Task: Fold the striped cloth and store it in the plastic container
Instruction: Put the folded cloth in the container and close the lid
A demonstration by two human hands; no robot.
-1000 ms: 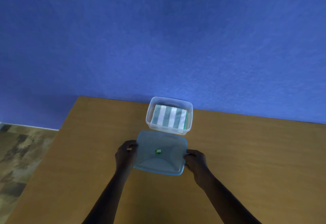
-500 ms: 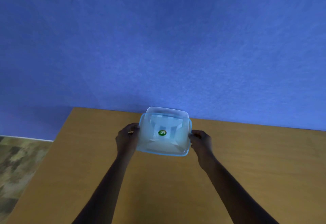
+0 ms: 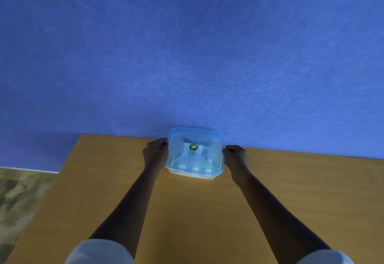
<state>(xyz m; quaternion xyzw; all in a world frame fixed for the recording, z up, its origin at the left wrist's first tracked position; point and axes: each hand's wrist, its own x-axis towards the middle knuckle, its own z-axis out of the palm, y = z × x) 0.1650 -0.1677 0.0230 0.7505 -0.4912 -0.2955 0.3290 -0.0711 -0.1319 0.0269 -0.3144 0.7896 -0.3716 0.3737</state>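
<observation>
- Gripping the one blue-tinted lid (image 3: pixel 195 149) from either side are two bare hands — the left hand (image 3: pixel 155 152) curled against its left edge, the right hand (image 3: pixel 236 155) curled against its right edge, fingers closed on the rim.
- One plastic container (image 3: pixel 192 175) sits between the two hands on the desk (image 3: pixel 187 211), its clear wall showing just below the lid's near edge.
- One striped cloth (image 3: pixel 193 167) lies inside, seen only faintly through the lid as pale and darker bands toward the near side, between the wrists.
- One round green sticker (image 3: pixel 193 147) marks the lid's middle, halfway between the hands.
- Two forearms run back from the hands toward the camera, each ending in a light sleeve (image 3: pixel 99 252) at the bottom edge.
- Beyond the hands stands one blue wall (image 3: pixel 187 56); to the left of the left hand, past the desk's edge, mottled floor (image 3: pixel 20 197) shows.
</observation>
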